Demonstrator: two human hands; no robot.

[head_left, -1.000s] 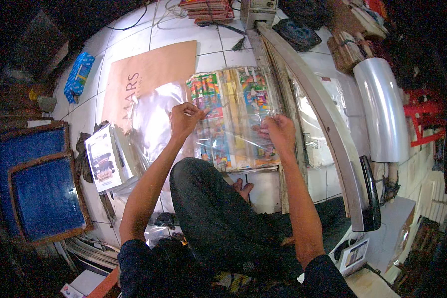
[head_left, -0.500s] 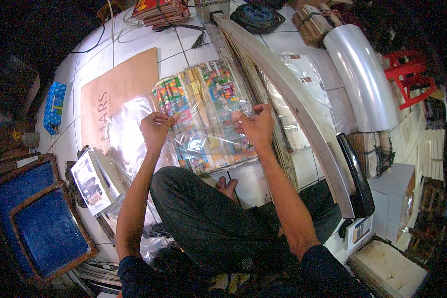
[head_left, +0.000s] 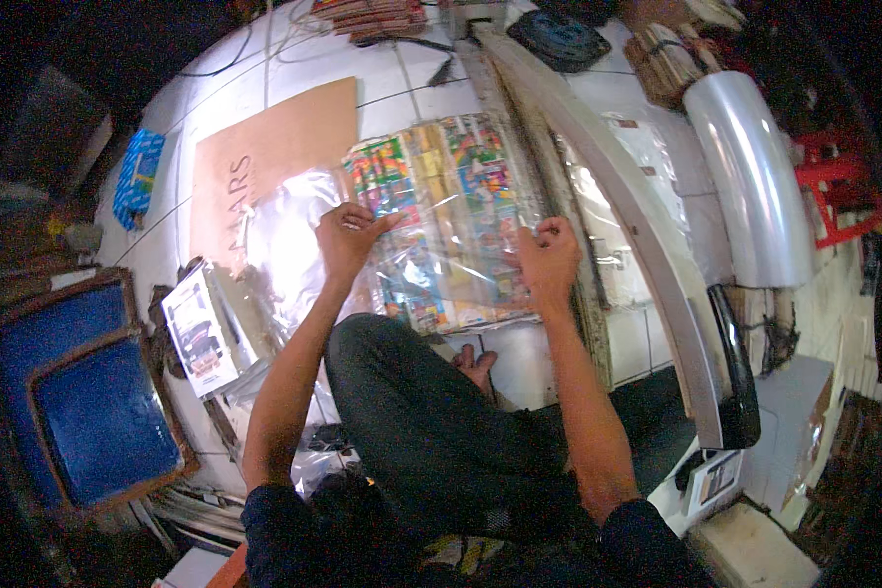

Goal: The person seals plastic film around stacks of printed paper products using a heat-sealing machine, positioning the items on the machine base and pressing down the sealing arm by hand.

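Observation:
Clear plastic film (head_left: 429,257) is stretched between my two hands, its glare and creases showing over a colourful patched panel (head_left: 478,157). My left hand (head_left: 348,238) pinches the film at the panel's left side, thumb against fingers. At the right side, my right hand (head_left: 551,263) pinches it in the same way, with curled fingers. More loose shiny plastic (head_left: 299,220) lies to the left of the panel. Close by on the right is a long pale metal arm (head_left: 647,245) with a black handle (head_left: 737,363), slanting past my right forearm.
A brown paper bag (head_left: 274,137) lies beyond my left hand. A white box (head_left: 204,328) and blue framed panels (head_left: 108,421) are at the left. To the right are a big roll of film (head_left: 750,181) and a red plastic stool (head_left: 838,191). My bent leg (head_left: 412,421) is in front.
The whole view has shifted, so the scene sits further right in the picture. Both hands keep their pinch on the film, nearly in the same place over the panel.

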